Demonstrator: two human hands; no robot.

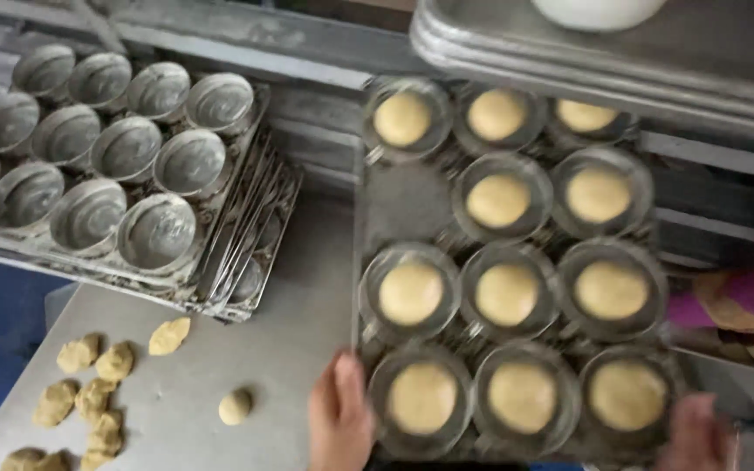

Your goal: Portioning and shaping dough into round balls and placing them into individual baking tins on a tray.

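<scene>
Both hands gripped the near edge of the metal tray of round moulds [375,205] filled with pale dough.

The left hand [339,423] and right hand [698,434] clasped its corners, carrying it, I'd judge; the empty grey mould tray [220,262] and loose dough lumps [89,392] lay left of it; setting down needs level hands.

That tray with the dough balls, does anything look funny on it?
Yes. The tray held by both hands has one cup missing in its second row, left side: only bare metal, while every other cup holds a dough ball.

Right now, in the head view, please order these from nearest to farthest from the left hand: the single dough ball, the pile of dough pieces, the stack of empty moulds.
1. Single dough ball, just left of the left hand.
2. Pile of dough pieces, farther left on the table.
3. Stack of empty moulds, upper left.
</scene>
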